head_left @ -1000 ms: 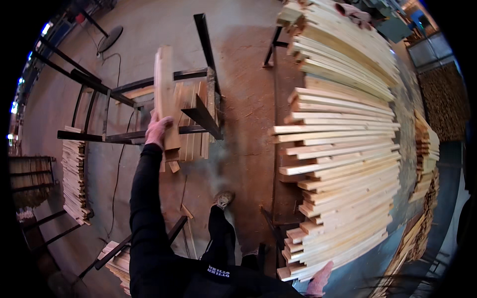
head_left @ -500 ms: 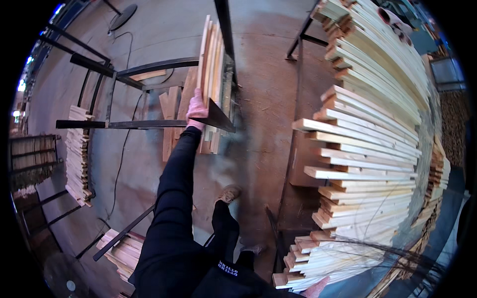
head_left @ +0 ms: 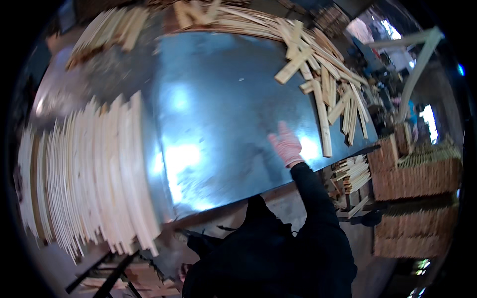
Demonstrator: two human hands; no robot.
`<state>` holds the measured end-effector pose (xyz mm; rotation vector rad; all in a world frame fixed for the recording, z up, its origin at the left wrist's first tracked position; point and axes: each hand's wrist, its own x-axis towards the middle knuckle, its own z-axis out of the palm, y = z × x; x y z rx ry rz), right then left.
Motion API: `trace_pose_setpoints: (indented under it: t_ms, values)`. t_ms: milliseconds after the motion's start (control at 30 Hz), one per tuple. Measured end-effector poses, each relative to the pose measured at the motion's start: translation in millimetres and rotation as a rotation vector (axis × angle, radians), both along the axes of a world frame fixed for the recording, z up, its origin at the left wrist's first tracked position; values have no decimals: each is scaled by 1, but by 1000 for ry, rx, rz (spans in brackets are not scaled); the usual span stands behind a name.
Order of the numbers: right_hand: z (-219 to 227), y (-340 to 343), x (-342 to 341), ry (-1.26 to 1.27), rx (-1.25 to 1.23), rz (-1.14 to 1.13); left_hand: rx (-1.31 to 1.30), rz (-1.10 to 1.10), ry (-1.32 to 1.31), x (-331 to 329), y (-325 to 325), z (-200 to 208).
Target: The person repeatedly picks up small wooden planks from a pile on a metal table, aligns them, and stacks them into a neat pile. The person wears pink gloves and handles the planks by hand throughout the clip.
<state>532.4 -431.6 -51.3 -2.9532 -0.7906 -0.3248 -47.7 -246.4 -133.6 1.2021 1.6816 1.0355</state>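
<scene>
Above the shiny metal tabletop (head_left: 223,99) reaches my right hand (head_left: 286,145), in a pinkish glove. Its fingers are spread and nothing is in them. Nearest to it is a long pale wooden board (head_left: 322,119), part of a loose heap of short wood pieces (head_left: 343,94) at the table's right edge. Low down by my body, only a small pinkish part of my left hand (head_left: 184,271) shows; its fingers cannot be made out. To the left, a row of pale boards (head_left: 99,174) lies side by side along the table.
More boards (head_left: 110,30) lie at the far left, and thin strips (head_left: 248,22) along the far edge. Brown stacked wood (head_left: 417,179) stands at the right beyond the table. Dark metal bars (head_left: 115,278) of a rack stick up at lower left.
My view has swung from the floor rack to the metal table. My left hand, earlier at boards in the rack, is now low by my body. My right hand has reached forward over the table.
</scene>
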Motion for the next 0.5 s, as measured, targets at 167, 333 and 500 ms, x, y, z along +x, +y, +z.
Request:
trace_pose_setpoints:
  t_ms: [167,333,500]
  values:
    - [1,-231,153,298,-85,-798,-332,-504,-383,247,-141,54]
    - [-52,-281,158,691,213,-239,-122,-1167,-48,500,-179,76]
    - [37,-236,167,1335,579,142,-1363,-1246,-657,640,-247,90]
